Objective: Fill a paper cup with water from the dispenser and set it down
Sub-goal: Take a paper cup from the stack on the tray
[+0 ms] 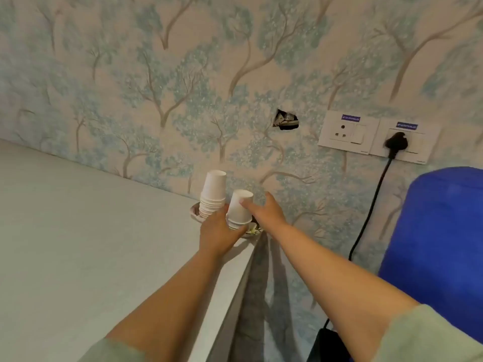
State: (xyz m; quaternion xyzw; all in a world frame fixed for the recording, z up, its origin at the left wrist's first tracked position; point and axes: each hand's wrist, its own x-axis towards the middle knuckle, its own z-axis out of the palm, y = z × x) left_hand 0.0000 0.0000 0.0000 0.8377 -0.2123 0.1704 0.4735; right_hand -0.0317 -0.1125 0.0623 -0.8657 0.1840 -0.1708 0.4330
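Note:
Two upside-down stacks of white paper cups stand on a small plate at the far corner of a pale counter. The taller cup stack is at the left. My left hand wraps the base of the shorter cup stack. My right hand grips the top cup of that stack, thumb on its front and fingers behind. The blue water bottle of the dispenser shows at the right edge; its taps are out of view.
The pale counter fills the left half, against a tree-patterned wall. There is a gap between the counter's right edge and the dispenser. Wall sockets sit above, with a black plug and a cable hanging down. A hole gapes in the wallpaper.

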